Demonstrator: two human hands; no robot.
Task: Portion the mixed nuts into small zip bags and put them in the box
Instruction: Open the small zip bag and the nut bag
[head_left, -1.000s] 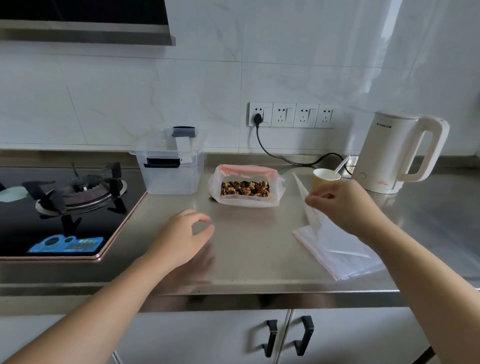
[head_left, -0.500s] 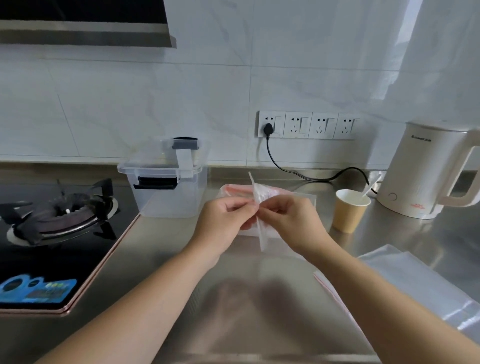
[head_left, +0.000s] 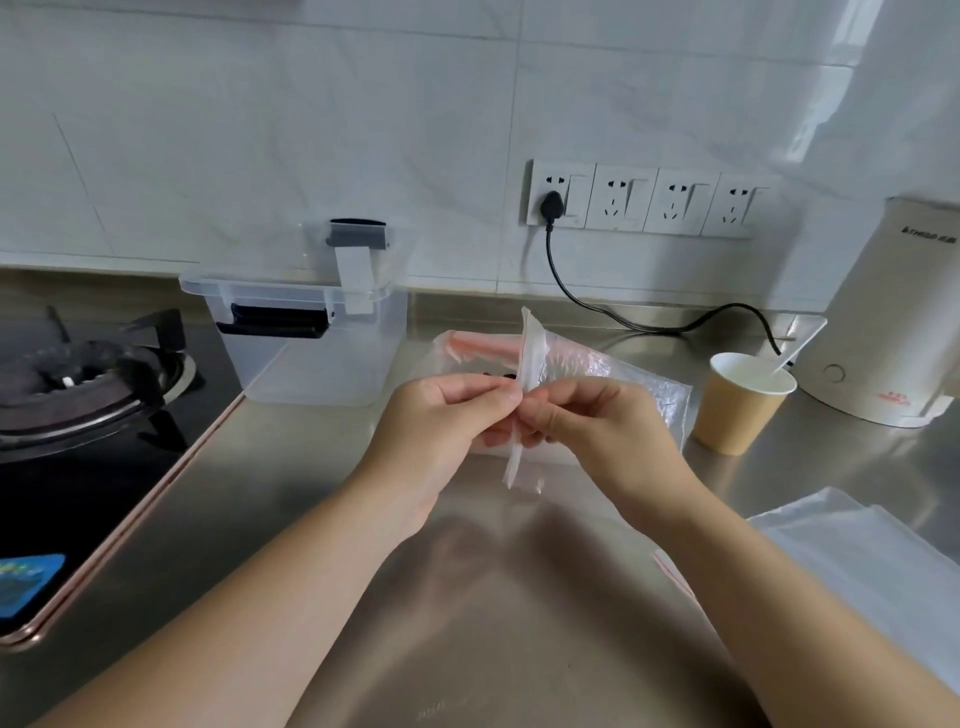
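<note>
Centrally, above a steel counter (head_left: 311, 519), the left hand (head_left: 436, 431) and right hand (head_left: 608, 431) both pinch the mouth of a small clear zip bag (head_left: 530, 358). Behind them lies the nut bag (head_left: 467, 348); an open plastic box (head_left: 311, 343) stands further left.

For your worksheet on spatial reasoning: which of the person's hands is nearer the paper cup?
Right. The right hand is just left of the cup; the left hand lies farther left, beyond the right.

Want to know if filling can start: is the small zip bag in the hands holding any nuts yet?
Empty. The small zip bag is flat, clear plastic, pinched by the left hand and right hand.
</note>
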